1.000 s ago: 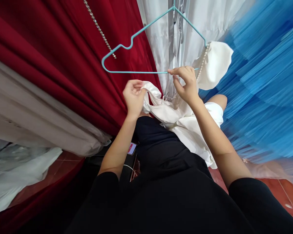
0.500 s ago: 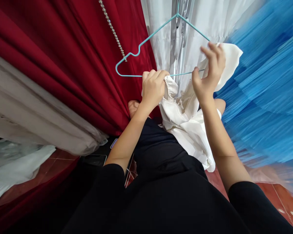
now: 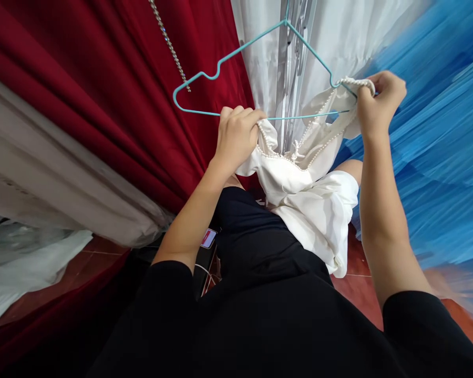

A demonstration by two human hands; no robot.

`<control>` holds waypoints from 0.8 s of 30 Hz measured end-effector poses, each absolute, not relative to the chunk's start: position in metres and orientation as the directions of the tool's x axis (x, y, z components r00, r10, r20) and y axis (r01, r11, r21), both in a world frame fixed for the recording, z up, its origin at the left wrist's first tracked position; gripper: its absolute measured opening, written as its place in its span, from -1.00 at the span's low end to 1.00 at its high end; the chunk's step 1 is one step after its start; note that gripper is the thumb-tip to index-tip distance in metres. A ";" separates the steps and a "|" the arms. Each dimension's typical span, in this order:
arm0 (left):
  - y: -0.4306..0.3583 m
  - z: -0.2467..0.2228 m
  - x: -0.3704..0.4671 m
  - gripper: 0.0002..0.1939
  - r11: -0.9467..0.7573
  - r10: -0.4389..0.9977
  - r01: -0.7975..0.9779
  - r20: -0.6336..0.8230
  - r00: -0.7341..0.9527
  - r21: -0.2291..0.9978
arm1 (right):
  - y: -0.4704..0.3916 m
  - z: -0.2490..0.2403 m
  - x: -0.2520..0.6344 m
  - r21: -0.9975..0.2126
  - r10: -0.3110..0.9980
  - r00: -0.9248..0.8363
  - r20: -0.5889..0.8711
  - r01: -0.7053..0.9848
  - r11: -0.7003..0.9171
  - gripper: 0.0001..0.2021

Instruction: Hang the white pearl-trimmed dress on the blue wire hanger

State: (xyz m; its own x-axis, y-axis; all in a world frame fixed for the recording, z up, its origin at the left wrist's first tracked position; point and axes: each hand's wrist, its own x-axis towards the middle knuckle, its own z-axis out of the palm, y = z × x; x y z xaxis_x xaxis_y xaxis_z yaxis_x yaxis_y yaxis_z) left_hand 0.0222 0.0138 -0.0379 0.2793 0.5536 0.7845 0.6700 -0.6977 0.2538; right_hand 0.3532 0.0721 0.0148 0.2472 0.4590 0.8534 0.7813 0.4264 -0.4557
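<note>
A white dress point(image 3: 287, 181) with pearl-beaded neckline edges hangs between my hands, its skirt bunched over my lap. My right hand point(image 3: 382, 100) is closed on the dress's beaded shoulder strap, at the right end of a light blue hanger point(image 3: 252, 48). That end of the hanger passes into the strap opening. My left hand point(image 3: 239, 135) is wrapped round the hanger's lower bar and the dress's other shoulder; its fingertips are partly hidden. The hanger's left end sticks out bare beyond my left hand.
Red fabric point(image 3: 150, 105) and beige fabric point(image 3: 63, 163) hang on the left, with a beaded strand point(image 3: 168, 44) near the hanger. White cloth point(image 3: 256, 68) and metal poles point(image 3: 294, 68) stand ahead. Blue tulle point(image 3: 429, 157) fills the right. A lit phone point(image 3: 208, 238) lies by my left thigh.
My right hand has gone from spread fingers to a closed grip on the strap, moving right. The dress's neckline is stretched wider, and my left hand has shifted slightly left with the hanger.
</note>
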 end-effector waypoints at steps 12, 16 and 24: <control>0.004 -0.028 0.015 -0.77 -0.702 0.588 0.660 0.742 0.323 0.269 | 0.094 0.002 0.359 -0.872 0.797 0.430 0.424 0.433 0.230 -0.64; 0.010 -0.031 0.021 -0.79 -0.698 0.596 0.654 0.742 0.307 0.291 | 0.067 -0.016 0.369 -0.838 0.813 0.321 0.486 0.437 0.328 -0.79; 0.018 -0.044 0.042 -0.72 -0.721 0.578 0.622 0.760 0.298 0.304 | 0.005 -0.035 0.306 -0.458 0.697 -0.297 0.652 0.579 0.675 -0.92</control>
State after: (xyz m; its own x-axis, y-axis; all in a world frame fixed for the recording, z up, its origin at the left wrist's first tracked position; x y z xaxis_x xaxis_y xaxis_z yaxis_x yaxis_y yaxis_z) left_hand 0.0424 0.0176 -0.0440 0.2984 0.5776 0.7599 0.6221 -0.7215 0.3041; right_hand 0.3064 0.0048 -0.0348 -0.2972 0.6972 0.6524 0.5789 0.6749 -0.4576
